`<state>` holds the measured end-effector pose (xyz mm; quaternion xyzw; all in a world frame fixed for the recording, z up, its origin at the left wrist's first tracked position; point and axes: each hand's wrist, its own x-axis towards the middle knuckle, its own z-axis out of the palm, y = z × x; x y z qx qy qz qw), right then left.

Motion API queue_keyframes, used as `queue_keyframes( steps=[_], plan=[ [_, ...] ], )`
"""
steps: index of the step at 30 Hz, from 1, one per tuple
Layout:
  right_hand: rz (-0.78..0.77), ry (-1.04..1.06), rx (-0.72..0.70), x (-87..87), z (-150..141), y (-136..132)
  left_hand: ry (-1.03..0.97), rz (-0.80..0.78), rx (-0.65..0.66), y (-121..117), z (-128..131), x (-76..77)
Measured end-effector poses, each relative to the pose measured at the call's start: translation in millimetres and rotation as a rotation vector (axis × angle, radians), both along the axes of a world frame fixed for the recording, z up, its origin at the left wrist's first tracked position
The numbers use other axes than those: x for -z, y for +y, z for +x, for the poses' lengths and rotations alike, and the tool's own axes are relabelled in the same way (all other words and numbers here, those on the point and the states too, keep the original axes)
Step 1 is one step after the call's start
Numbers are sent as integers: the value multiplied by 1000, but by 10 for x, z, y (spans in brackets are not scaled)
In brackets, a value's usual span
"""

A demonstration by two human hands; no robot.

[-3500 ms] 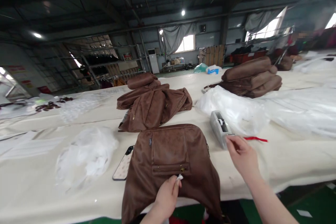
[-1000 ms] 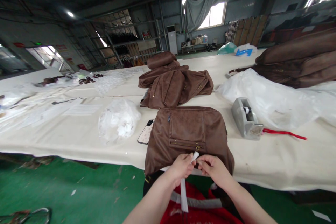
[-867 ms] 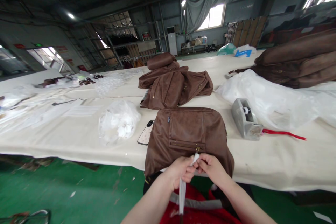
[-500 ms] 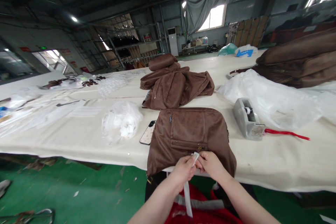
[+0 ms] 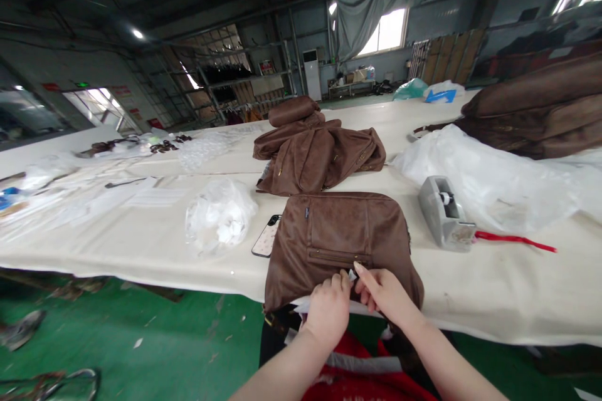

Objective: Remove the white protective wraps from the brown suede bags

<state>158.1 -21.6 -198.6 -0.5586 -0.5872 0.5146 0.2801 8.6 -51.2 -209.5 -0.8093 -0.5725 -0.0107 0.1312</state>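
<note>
A brown leather-look bag point(image 5: 338, 222) lies flat at the table's front edge, with a zipped pocket point(image 5: 333, 257) across its lower face. My left hand point(image 5: 329, 307) is closed over its lower edge, on a thin white strip point(image 5: 352, 274) whose tip pokes out beyond the fingers. More white material shows left of the wrist. Close by on the right, my right hand point(image 5: 383, 291) has curled fingers and a thumb at the pocket's zip end. What lies between that thumb and finger is hidden, and the zip pull is covered.
A phone point(image 5: 266, 237) lies partly beside the bag, near a clear plastic bag point(image 5: 221, 216) of white scraps. More brown bags point(image 5: 320, 156) are heaped behind. To the right stand a grey tape dispenser point(image 5: 444, 213), a red strip point(image 5: 517, 240) and plastic sheeting point(image 5: 489, 178).
My left hand has turned over, knuckles up, and the white strip no longer hangs below it. My right thumb has moved up to the zip end, covering the pull.
</note>
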Motion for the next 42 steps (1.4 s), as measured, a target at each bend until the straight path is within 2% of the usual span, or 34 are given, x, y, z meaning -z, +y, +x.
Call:
queue_keyframes(
  steps=[5,10,16,21,25,28,33,36,42],
  plan=[
    [185,-151,-26,21,-34,0,13,31,14,-34,4,65],
    [61,24,-86,125,-1,-41,-109,-22,-8,-60,-14,96],
    [-81,250,-73,266,-21,-77,-599,-245,-168,0,-71,40],
    [-114,367,-66,370,-58,-66,-1018,-427,-192,110,-104,-7],
    [-133,399,-63,407,-56,-49,-1430,-693,-321,140,-89,20],
    [-141,398,-63,424,-51,-40,-1642,-913,-372,134,-106,5],
    [-138,437,-13,462,-71,-25,-1864,-1132,-390,163,-203,-67],
    [-105,456,-9,470,-87,-12,-1989,-1339,-425,212,-265,-92],
    [-55,445,-31,391,-86,0,-2056,-1656,-409,261,-331,-99]
  ],
)
